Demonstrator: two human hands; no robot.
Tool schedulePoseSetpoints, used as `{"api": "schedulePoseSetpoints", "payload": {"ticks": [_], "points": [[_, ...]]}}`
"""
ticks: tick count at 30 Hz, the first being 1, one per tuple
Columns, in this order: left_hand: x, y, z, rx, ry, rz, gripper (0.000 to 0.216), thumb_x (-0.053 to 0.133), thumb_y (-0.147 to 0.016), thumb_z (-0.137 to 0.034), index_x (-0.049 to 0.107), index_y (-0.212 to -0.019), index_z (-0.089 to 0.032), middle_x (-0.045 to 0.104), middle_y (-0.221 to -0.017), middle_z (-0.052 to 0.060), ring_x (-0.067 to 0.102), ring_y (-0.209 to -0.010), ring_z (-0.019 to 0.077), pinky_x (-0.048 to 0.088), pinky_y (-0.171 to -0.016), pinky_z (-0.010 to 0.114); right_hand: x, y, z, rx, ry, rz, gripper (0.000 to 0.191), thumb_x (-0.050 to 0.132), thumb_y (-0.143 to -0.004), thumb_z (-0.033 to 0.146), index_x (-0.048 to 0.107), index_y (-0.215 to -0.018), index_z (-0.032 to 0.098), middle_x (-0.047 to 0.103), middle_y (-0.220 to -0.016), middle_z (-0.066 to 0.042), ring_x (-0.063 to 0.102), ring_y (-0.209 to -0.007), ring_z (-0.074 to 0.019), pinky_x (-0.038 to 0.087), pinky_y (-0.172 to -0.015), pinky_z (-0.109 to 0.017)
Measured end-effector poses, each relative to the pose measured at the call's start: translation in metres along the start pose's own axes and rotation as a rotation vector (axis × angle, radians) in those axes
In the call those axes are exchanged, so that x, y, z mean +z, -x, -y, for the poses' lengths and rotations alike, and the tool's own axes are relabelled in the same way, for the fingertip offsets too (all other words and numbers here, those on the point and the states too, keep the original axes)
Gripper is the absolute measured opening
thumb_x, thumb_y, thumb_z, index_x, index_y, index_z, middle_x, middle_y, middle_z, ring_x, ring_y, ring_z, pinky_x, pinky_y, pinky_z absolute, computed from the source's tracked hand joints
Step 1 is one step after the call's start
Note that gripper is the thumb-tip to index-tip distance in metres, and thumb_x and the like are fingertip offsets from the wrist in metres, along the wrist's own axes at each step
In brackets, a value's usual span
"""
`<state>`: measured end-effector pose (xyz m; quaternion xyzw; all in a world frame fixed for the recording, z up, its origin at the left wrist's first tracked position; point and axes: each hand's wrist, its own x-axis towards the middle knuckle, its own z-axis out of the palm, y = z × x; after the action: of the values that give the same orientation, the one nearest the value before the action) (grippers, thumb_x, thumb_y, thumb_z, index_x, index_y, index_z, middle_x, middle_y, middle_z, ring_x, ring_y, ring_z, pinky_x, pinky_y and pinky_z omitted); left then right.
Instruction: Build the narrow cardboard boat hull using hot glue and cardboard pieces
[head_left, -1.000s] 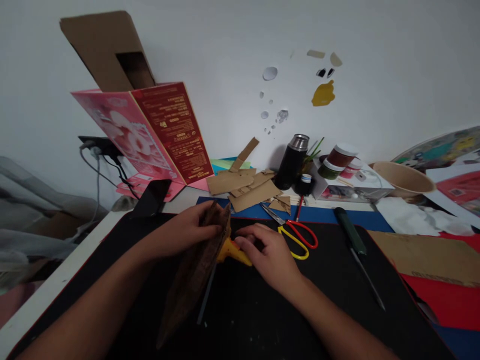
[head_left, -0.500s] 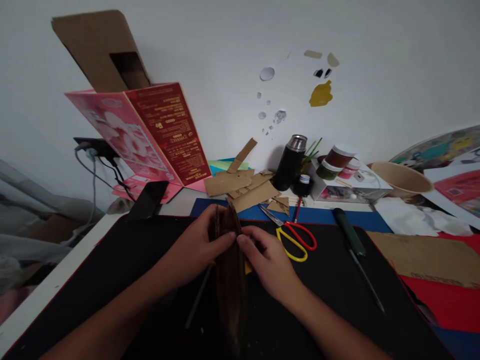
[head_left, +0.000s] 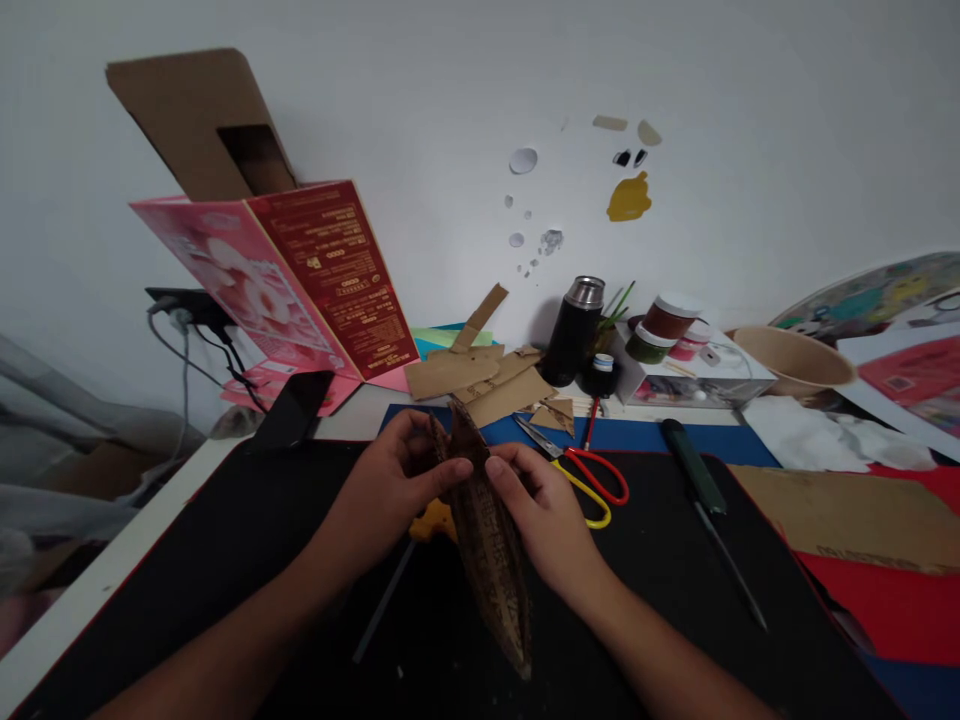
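The folded cardboard (head_left: pixel 491 560) is held over the black mat (head_left: pixel 652 630), its pointed end toward the body — its upper left side is pinched between the thumb and fingers of the left hand (head_left: pixel 386 490), its upper right edge by those of the right hand (head_left: pixel 546 508). The yellow tool (head_left: pixel 433 522) is partly hidden behind — the scissors (head_left: pixel 596 478) are seen just beyond the right hand.

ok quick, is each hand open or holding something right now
Left hand: closed, holding the folded cardboard piece.
Right hand: closed, pinching the same piece's edge.
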<state>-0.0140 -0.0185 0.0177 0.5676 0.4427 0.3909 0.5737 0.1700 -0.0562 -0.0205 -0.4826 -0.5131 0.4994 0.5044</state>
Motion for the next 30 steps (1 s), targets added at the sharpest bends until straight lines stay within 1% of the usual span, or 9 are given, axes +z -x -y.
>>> {"api": "schedulePoseSetpoints", "payload": {"ticks": [3, 8, 12, 16, 18, 21, 24, 27, 30], "points": [[0.0006, -0.0011, 0.0010, -0.011, 0.008, -0.011, 0.045, 0.087, -0.077, -0.046, 0.055, -0.099, -0.023, 0.081, -0.103, 0.006, 0.078, -0.102, 0.0293, 0.060, -0.090, 0.041, -0.0009, -0.0003, 0.0022, -0.033, 0.043, -0.011, 0.046, 0.064, -0.095, 0.065, 0.072, -0.103, 0.020, 0.067, -0.083, -0.002, 0.063, -0.076, -0.0203, 0.052, -0.068, -0.030], [0.0031, -0.0011, 0.0029, -0.048, 0.114, -0.051, 0.056, 0.088, -0.076, -0.047, 0.054, -0.113, -0.023, 0.081, -0.108, 0.007, 0.078, -0.096, 0.0274, 0.059, -0.083, 0.038, -0.0027, -0.0014, 0.0044, -0.077, 0.018, -0.049, 0.040, 0.064, -0.097, 0.059, 0.072, -0.102, 0.021, 0.067, -0.081, -0.002, 0.063, -0.077, -0.0205, 0.052, -0.069, -0.030], [0.0044, 0.0005, 0.0035, -0.015, 0.026, -0.090, 0.043, 0.087, -0.078, -0.047, 0.059, -0.101, -0.022, 0.080, -0.106, 0.006, 0.076, -0.097, 0.0259, 0.058, -0.084, 0.036, -0.0019, -0.0008, 0.0044, -0.111, 0.039, -0.079, 0.036, 0.067, -0.096, 0.056, 0.071, -0.098, 0.020, 0.065, -0.078, -0.001, 0.060, -0.071, -0.0181, 0.049, -0.064, -0.028], [0.0056, 0.0001, 0.0036, -0.009, -0.068, -0.120, 0.038, 0.084, -0.078, -0.051, 0.064, -0.094, -0.023, 0.079, -0.093, 0.003, 0.075, -0.088, 0.0242, 0.058, -0.077, 0.033, -0.0005, 0.0000, 0.0040, -0.109, 0.059, -0.104, 0.035, 0.068, -0.094, 0.055, 0.068, -0.096, 0.020, 0.059, -0.074, 0.002, 0.055, -0.067, -0.0165, 0.045, -0.061, -0.027], [0.0064, -0.0002, 0.0037, -0.001, -0.092, -0.109, 0.037, 0.082, -0.079, -0.052, 0.065, -0.093, -0.023, 0.079, -0.089, 0.003, 0.076, -0.087, 0.0242, 0.058, -0.077, 0.033, -0.0001, 0.0006, 0.0035, -0.105, 0.078, -0.098, 0.034, 0.068, -0.095, 0.054, 0.067, -0.099, 0.020, 0.058, -0.075, 0.002, 0.054, -0.068, -0.0166, 0.045, -0.061, -0.027], [0.0076, 0.0000, 0.0034, 0.032, -0.134, -0.107, 0.033, 0.078, -0.083, -0.051, 0.066, -0.093, -0.022, 0.079, -0.091, 0.004, 0.076, -0.088, 0.0240, 0.058, -0.078, 0.033, 0.0005, 0.0020, 0.0025, -0.121, 0.137, -0.077, 0.033, 0.067, -0.096, 0.051, 0.068, -0.106, 0.020, 0.056, -0.077, 0.002, 0.053, -0.070, -0.0172, 0.045, -0.062, -0.027], [0.0089, 0.0005, 0.0024, 0.070, -0.181, -0.120, 0.030, 0.075, -0.085, -0.049, 0.066, -0.092, -0.021, 0.079, -0.090, 0.004, 0.076, -0.085, 0.0231, 0.058, -0.076, 0.032, 0.0010, 0.0037, 0.0017, -0.160, 0.193, -0.058, 0.034, 0.066, -0.098, 0.050, 0.069, -0.114, 0.020, 0.061, -0.082, 0.000, 0.056, -0.074, -0.0185, 0.047, -0.067, -0.028], [0.0096, 0.0003, 0.0024, 0.089, -0.169, -0.127, 0.029, 0.074, -0.085, -0.048, 0.066, -0.091, -0.021, 0.078, -0.085, 0.002, 0.075, -0.081, 0.0219, 0.058, -0.071, 0.030, 0.0012, 0.0047, 0.0021, -0.182, 0.199, -0.053, 0.035, 0.065, -0.099, 0.050, 0.069, -0.115, 0.020, 0.064, -0.085, -0.002, 0.058, -0.075, -0.0192, 0.048, -0.069, -0.030], [0.0088, -0.0010, 0.0038, 0.079, -0.123, -0.115, 0.031, 0.075, -0.084, -0.049, 0.067, -0.091, -0.020, 0.078, -0.084, 0.003, 0.075, -0.078, 0.0217, 0.058, -0.068, 0.030, 0.0013, 0.0049, 0.0029, -0.194, 0.186, -0.061, 0.032, 0.064, -0.100, 0.050, 0.069, -0.113, 0.020, 0.059, -0.081, 0.000, 0.055, -0.072, -0.0180, 0.046, -0.066, -0.028]]}}
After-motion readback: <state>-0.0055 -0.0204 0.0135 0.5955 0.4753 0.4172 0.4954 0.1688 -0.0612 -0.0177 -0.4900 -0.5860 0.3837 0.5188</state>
